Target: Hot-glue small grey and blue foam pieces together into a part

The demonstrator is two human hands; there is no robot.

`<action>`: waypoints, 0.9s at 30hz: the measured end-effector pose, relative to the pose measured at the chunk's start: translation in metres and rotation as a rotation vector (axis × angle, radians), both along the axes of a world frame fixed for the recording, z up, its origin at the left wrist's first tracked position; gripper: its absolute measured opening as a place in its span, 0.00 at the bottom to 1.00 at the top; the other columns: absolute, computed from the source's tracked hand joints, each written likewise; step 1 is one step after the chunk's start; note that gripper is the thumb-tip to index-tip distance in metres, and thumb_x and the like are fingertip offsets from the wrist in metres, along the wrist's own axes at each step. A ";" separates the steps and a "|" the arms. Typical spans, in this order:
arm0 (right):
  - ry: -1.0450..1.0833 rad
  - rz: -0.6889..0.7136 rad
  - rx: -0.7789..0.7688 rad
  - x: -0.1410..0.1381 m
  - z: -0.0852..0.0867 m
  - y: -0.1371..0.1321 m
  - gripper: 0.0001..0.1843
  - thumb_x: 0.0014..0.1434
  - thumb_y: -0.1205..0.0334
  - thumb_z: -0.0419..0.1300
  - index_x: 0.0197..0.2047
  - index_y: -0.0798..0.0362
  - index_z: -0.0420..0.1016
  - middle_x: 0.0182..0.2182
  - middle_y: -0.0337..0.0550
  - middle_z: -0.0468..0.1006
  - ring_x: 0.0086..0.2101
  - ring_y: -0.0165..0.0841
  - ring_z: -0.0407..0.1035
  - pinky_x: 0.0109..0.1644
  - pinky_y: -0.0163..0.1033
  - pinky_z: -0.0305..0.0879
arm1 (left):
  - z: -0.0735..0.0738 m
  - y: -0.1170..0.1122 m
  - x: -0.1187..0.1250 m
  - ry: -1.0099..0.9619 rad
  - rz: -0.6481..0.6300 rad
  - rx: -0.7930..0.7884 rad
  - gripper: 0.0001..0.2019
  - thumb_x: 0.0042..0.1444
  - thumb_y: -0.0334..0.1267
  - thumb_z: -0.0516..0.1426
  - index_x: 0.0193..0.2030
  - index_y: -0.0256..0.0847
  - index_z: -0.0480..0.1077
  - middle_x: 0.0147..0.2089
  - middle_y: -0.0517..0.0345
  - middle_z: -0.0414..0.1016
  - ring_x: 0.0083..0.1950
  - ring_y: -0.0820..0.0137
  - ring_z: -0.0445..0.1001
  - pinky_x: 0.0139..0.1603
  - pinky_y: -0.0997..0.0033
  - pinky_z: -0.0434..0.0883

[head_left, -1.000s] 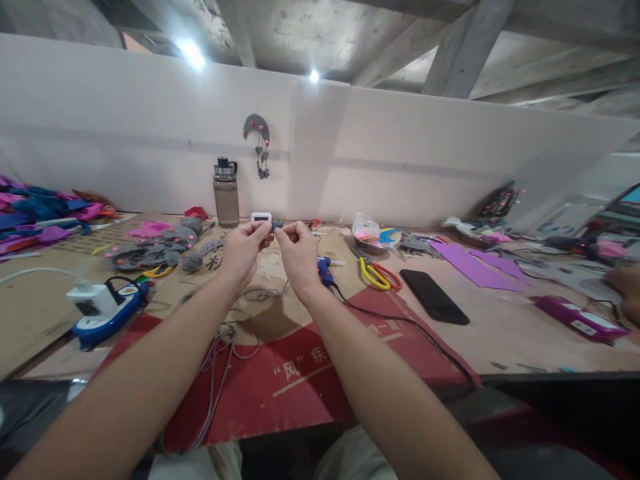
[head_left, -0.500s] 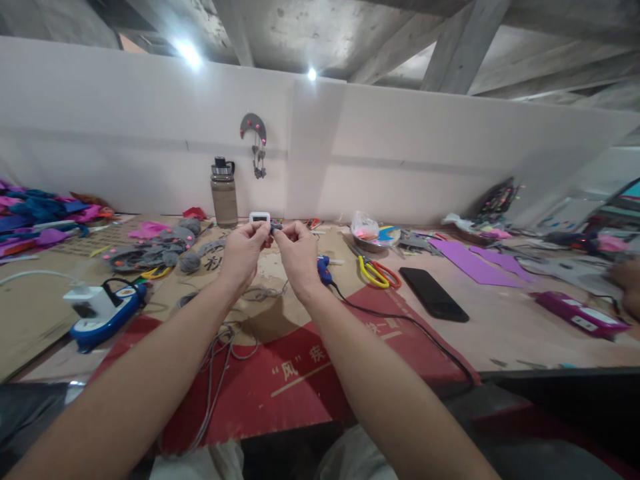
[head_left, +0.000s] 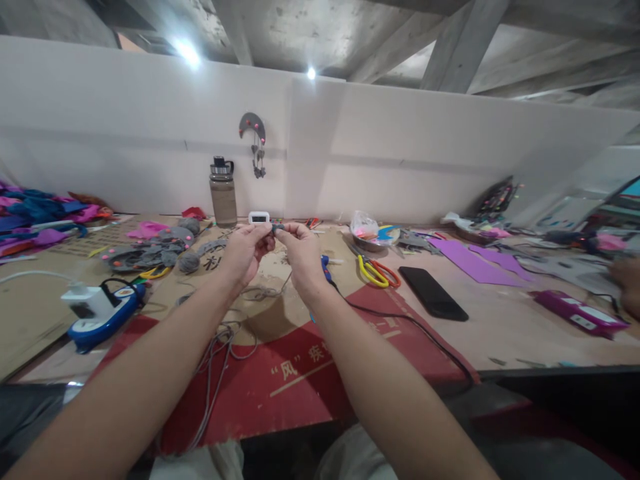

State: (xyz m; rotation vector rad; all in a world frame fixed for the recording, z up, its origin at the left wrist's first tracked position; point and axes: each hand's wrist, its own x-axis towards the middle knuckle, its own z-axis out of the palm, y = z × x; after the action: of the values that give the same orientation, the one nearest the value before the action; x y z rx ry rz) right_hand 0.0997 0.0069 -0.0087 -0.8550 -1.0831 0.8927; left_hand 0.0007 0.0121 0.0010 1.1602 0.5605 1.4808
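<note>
My left hand (head_left: 244,252) and my right hand (head_left: 303,257) meet over the middle of the worktable. Between their pinched fingertips is a small dark grey piece (head_left: 277,227), perhaps felt; the fingers cover most of it. Thin grey cord (head_left: 227,337) lies in loose loops below my hands and trails toward the table's front edge. A blue tool (head_left: 326,265), seemingly a glue gun, is partly hidden behind my right wrist, its black cable running right. Just beyond the fingers stands a small white digital display (head_left: 259,217).
Left: a blue power strip (head_left: 107,323), grey yarn balls (head_left: 189,262) and felt pieces. A water bottle (head_left: 223,193) stands by the wall. Right: yellow-and-orange scissors (head_left: 379,272), a black phone (head_left: 433,293), purple sheets (head_left: 473,261) and a magenta device (head_left: 580,312). Another person's hand (head_left: 625,277) shows far right.
My fingers have shifted slightly around the grey piece, and my right hand has turned a little. Both hands keep their pinch.
</note>
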 end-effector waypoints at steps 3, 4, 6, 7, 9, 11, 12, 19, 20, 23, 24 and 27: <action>0.021 0.001 -0.011 0.004 -0.001 0.001 0.08 0.44 0.59 0.58 0.27 0.53 0.67 0.19 0.30 0.62 0.19 0.22 0.49 0.23 0.29 0.47 | 0.001 0.002 -0.002 -0.013 -0.040 -0.063 0.06 0.44 0.35 0.60 0.27 0.33 0.72 0.25 0.56 0.71 0.24 0.77 0.66 0.27 0.75 0.64; 0.029 0.004 -0.014 0.005 -0.001 0.002 0.07 0.43 0.59 0.58 0.27 0.53 0.67 0.19 0.30 0.62 0.19 0.22 0.49 0.22 0.29 0.47 | 0.001 0.002 -0.003 -0.012 -0.051 -0.074 0.06 0.45 0.36 0.59 0.27 0.33 0.72 0.26 0.54 0.72 0.25 0.76 0.67 0.27 0.75 0.65; 0.039 0.014 -0.021 0.007 -0.001 0.002 0.06 0.43 0.60 0.57 0.26 0.53 0.67 0.18 0.29 0.61 0.19 0.22 0.48 0.22 0.29 0.47 | 0.001 0.003 -0.004 0.005 -0.056 -0.072 0.08 0.46 0.37 0.59 0.28 0.33 0.73 0.26 0.53 0.73 0.25 0.75 0.68 0.27 0.74 0.65; 0.038 0.017 -0.025 0.007 -0.001 0.002 0.06 0.43 0.60 0.57 0.26 0.53 0.67 0.18 0.29 0.60 0.18 0.22 0.48 0.22 0.29 0.46 | 0.001 0.003 -0.004 0.021 -0.051 -0.062 0.08 0.46 0.37 0.59 0.29 0.33 0.73 0.26 0.52 0.73 0.25 0.75 0.68 0.26 0.74 0.65; 0.028 0.019 -0.030 0.007 -0.001 0.002 0.06 0.43 0.60 0.57 0.25 0.53 0.67 0.17 0.29 0.61 0.18 0.22 0.48 0.22 0.30 0.46 | 0.001 0.002 -0.004 0.054 -0.031 -0.034 0.08 0.45 0.37 0.59 0.30 0.33 0.73 0.25 0.53 0.72 0.24 0.76 0.67 0.25 0.75 0.65; 0.013 0.022 -0.031 0.007 -0.001 0.002 0.06 0.43 0.60 0.57 0.25 0.53 0.67 0.17 0.29 0.61 0.18 0.22 0.48 0.22 0.30 0.46 | 0.002 0.001 -0.004 0.086 -0.010 -0.010 0.08 0.43 0.36 0.60 0.30 0.33 0.72 0.25 0.54 0.72 0.23 0.76 0.67 0.25 0.75 0.64; 0.006 0.025 -0.030 0.007 -0.001 0.002 0.06 0.43 0.60 0.58 0.25 0.53 0.67 0.17 0.29 0.61 0.18 0.22 0.48 0.22 0.30 0.45 | 0.002 0.000 -0.005 0.107 -0.001 -0.001 0.08 0.42 0.36 0.61 0.30 0.33 0.72 0.25 0.55 0.71 0.23 0.77 0.67 0.25 0.75 0.64; -0.061 0.024 0.001 0.007 -0.004 0.002 0.06 0.43 0.60 0.58 0.24 0.53 0.66 0.16 0.29 0.60 0.18 0.22 0.48 0.22 0.30 0.44 | 0.002 -0.001 -0.006 0.270 0.094 0.057 0.07 0.42 0.36 0.62 0.27 0.35 0.73 0.21 0.57 0.68 0.21 0.77 0.65 0.24 0.76 0.62; -0.074 0.024 0.007 0.007 -0.004 0.002 0.06 0.43 0.60 0.58 0.24 0.53 0.66 0.17 0.30 0.60 0.18 0.22 0.48 0.22 0.30 0.44 | 0.001 -0.001 -0.006 0.288 0.106 0.068 0.06 0.43 0.36 0.61 0.26 0.35 0.73 0.20 0.57 0.68 0.21 0.77 0.64 0.23 0.77 0.61; -0.117 0.037 0.011 0.006 -0.004 0.001 0.06 0.45 0.59 0.58 0.25 0.53 0.67 0.17 0.30 0.59 0.18 0.22 0.48 0.22 0.29 0.44 | 0.000 0.001 -0.007 0.313 0.137 0.083 0.06 0.44 0.36 0.59 0.25 0.35 0.72 0.19 0.58 0.66 0.21 0.78 0.62 0.22 0.77 0.60; -0.132 0.044 0.009 0.006 -0.004 0.001 0.07 0.45 0.59 0.58 0.26 0.53 0.68 0.16 0.29 0.58 0.18 0.22 0.47 0.21 0.29 0.43 | 0.000 0.001 -0.007 0.308 0.149 0.077 0.05 0.44 0.36 0.59 0.24 0.35 0.72 0.19 0.58 0.66 0.21 0.78 0.62 0.22 0.78 0.59; -0.167 0.073 0.012 0.005 -0.004 -0.001 0.08 0.45 0.58 0.59 0.29 0.52 0.69 0.15 0.27 0.54 0.17 0.22 0.45 0.21 0.30 0.41 | 0.001 0.002 -0.007 0.263 0.186 0.039 0.05 0.42 0.35 0.59 0.23 0.35 0.71 0.21 0.58 0.67 0.21 0.79 0.62 0.23 0.78 0.60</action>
State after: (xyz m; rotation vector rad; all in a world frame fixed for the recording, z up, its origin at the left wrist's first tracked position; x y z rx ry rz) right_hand 0.1048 0.0061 -0.0124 -0.8968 -1.2702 0.8867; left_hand -0.0066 0.0138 0.0016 1.3750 0.8417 1.5104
